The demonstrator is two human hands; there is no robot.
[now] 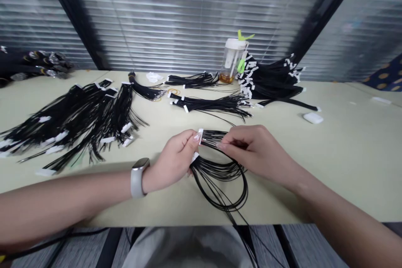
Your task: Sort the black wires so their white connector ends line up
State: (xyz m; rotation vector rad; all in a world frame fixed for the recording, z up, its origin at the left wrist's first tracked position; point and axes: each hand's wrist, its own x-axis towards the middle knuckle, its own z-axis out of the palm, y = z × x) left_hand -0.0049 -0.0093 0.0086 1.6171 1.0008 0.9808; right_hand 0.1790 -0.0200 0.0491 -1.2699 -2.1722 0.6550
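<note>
Near the front of the table my left hand [180, 153] is closed, thumb and fingers pinching a white connector [200, 135] with thin black wires running out to the right. A second white connector [195, 157] shows just below it, close to the same fingers. The black wires [216, 167] curve round in a loop, and some loose ends hang over the table's front edge. My right hand [257, 148] is closed in a pinch at the wires, a short way right of the upper connector. Its fingertips partly hide what they grip, which looks like a single black wire.
Black wire bundles with white connectors [94, 113] spread over the left side. Two smaller wire bundles [210, 102] lie behind my hands. A clear cup with a white lid [234, 60] stands at the back beside a connector-tipped pile [273, 79]. A white case [313, 117] lies right.
</note>
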